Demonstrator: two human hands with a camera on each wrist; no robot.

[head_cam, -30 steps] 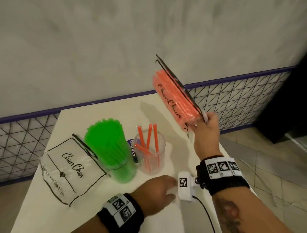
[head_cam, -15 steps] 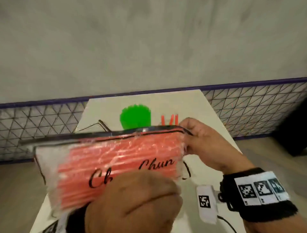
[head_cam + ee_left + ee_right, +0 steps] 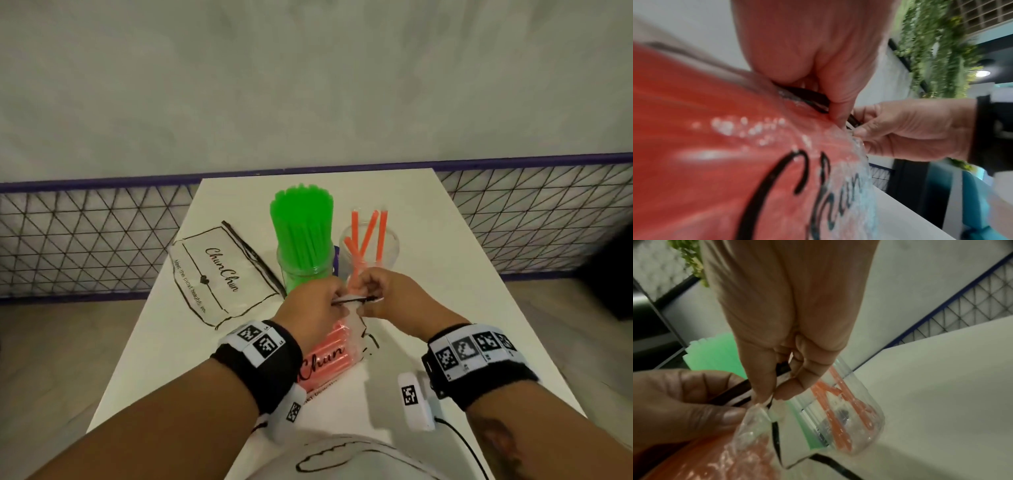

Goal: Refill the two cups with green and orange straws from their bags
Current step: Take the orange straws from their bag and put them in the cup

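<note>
A clear bag of orange straws [image 3: 329, 356] stands tilted on the white table [image 3: 462, 308], in front of the cups. Both hands pinch its black zip strip [image 3: 356, 299] at the top. My left hand [image 3: 337, 302] holds the left part, with the pinch seen close up in the left wrist view [image 3: 836, 116]. My right hand [image 3: 365, 301] pinches the right end [image 3: 772, 394]. Behind the hands, a clear cup packed with green straws [image 3: 303, 240] stands beside a clear cup [image 3: 371, 250] holding a few orange straws.
An empty printed clear bag [image 3: 219, 274] lies flat on the table's left side. A wire-mesh fence [image 3: 85, 240] with a purple rail runs behind the table below a grey wall. A white tagged block with a cable [image 3: 416, 401] hangs at my right wrist.
The orange bag came down from high in my right hand, passed sideways close to the camera, and now stands on the table. My left hand left the table and joined at the zip strip.
</note>
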